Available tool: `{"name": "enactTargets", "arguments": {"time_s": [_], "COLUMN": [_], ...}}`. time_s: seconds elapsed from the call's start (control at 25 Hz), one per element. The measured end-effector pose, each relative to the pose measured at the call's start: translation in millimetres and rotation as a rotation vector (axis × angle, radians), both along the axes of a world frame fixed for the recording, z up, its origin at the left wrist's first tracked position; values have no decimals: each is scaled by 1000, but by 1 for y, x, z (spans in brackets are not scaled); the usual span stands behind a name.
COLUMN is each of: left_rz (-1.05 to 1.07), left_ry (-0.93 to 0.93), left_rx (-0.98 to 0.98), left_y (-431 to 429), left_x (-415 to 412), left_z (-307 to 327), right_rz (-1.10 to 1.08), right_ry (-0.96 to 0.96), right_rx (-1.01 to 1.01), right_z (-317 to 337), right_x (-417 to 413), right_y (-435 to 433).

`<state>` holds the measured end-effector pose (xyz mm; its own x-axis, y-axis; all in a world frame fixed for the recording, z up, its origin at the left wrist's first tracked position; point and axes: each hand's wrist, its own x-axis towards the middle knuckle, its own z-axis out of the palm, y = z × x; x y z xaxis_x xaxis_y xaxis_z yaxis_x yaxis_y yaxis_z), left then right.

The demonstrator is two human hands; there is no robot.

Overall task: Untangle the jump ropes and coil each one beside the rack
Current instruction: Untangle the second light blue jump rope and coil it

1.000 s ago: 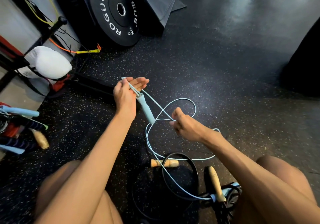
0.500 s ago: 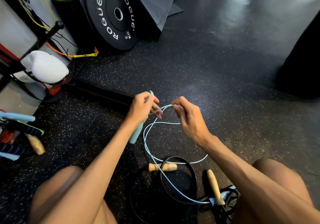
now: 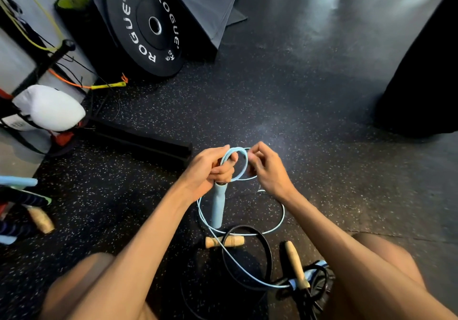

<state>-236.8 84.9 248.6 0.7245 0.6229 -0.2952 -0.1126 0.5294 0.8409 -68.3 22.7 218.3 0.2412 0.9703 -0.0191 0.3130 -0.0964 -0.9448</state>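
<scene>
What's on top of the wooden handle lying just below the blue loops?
The light blue rope crosses over the wooden handle near its left end. The black rope meets its middle; over or under, unclear. The floor beneath is hidden.

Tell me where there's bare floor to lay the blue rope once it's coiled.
Bare floor lies between the weight plate and the black bar, and again left of the left hand, toward the stored handles. Right of the right hand is open too. Crowded: between the knees, where blue rope, black rope and a wooden handle overlap.
</scene>
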Motion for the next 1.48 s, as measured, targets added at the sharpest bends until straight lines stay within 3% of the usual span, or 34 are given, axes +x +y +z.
{"name": "enactTargets", "arguments": {"time_s": [0.08, 0.24, 0.44, 0.56, 0.68, 0.76, 0.84, 0.96, 1.16, 1.36, 1.48], "left_rz": [125, 447, 664, 601, 405, 223, 44, -120, -218, -59, 222], "left_ry": [-70, -105, 162, 368, 609, 680, 639, 528, 235, -53, -209], "left_rx": [-50, -24, 301, 542, 786, 754, 615, 386, 189, 47, 41], "left_y": [-3, 3, -10, -17, -20, -28, -38, -50, -57, -66, -65], "left_x": [6, 20, 29, 29, 19, 14, 17, 24, 17, 12, 14], "left_z": [8, 26, 37, 31, 25, 31, 43, 64, 94, 119, 127], "right_rz": [47, 162, 307, 365, 379, 371, 297, 157, -36, -38, 81], "right_ry": [126, 149, 190, 99, -155, -347, -499, -548, -333, -35, 66], "right_rx": [-116, -265, -388, -354, -180, -61, 57, 149, 219, 69, -120], "right_z": [3, 12, 25, 39, 62, 76, 85, 92, 107, 108, 108], "right_x": [-3, -7, -9, -13, -9, -3, 4, 11, 22, 23, 19], "right_y": [-2, -13, -35, -43, -48, -50, -52, -54, -58, -66, -81]}}
